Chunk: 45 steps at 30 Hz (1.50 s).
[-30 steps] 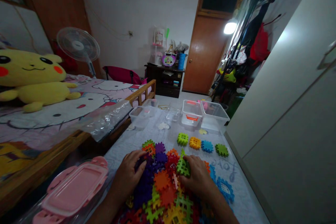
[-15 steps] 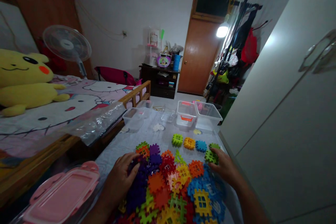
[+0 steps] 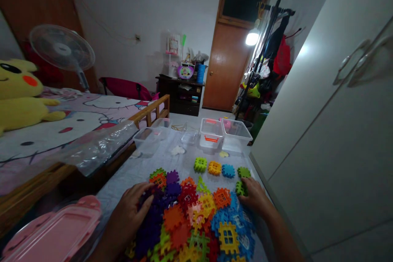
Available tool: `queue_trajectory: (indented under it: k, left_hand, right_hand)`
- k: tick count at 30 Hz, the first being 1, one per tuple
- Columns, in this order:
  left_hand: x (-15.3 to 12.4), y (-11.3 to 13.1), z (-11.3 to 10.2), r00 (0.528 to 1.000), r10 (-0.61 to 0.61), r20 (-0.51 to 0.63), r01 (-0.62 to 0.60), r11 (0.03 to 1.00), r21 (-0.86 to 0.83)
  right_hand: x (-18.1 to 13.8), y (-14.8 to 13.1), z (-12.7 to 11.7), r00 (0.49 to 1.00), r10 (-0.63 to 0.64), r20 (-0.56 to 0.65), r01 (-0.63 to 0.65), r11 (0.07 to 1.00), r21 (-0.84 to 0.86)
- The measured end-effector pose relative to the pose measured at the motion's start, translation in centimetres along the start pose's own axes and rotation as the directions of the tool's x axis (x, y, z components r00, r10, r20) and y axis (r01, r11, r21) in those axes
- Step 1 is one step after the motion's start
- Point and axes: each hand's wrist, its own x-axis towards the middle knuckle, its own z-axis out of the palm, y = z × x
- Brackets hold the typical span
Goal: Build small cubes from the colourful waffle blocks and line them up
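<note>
While the left hand (image 3: 130,215) lies spread on purple tiles (image 3: 150,229), the right hand (image 3: 253,200) pinches a green gear-edged plastic tile (image 3: 241,188).

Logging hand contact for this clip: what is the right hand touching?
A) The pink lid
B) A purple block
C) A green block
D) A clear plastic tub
C. The right hand is against a green interlocking block at the far edge of the heap of colored blocks.
</note>
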Motion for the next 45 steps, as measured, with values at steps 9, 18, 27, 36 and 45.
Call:
queue_trajectory:
  k: [9, 18, 27, 36, 45]
  left_hand:
    - [0.0, -1.0, 0.5, 1.0, 0.017, -0.003, -0.017, 0.999, 0.029]
    - [-0.2, -1.7, 0.8, 1.0, 0.025, -0.007, -0.025, 0.997, 0.07]
    - [-0.2, -1.6, 0.6, 1.0, 0.018, 0.017, -0.019, 0.997, 0.069]
    - [-0.4, -1.3, 0.3, 0.998, -0.006, 0.058, 0.002, 0.998, 0.058]
    - [-0.2, -1.3, 0.3, 0.998, -0.006, 0.062, 0.003, 0.999, 0.045]
  right_hand:
    - [2.4, 2.2, -3.5, 0.995, -0.07, -0.077, 0.074, 0.996, 0.041]
    - [6.4, 3.4, -4.5, 0.99, -0.141, -0.005, 0.141, 0.99, 0.026]
    - [6.7, 3.3, -3.6, 0.988, -0.143, 0.058, 0.142, 0.99, 0.023]
    - [1.8, 0.8, -5.8, 0.983, -0.181, -0.021, 0.182, 0.978, 0.1]
    - [-4.0, -3.1, -2.8, 0.956, -0.276, 0.097, 0.238, 0.927, 0.289]
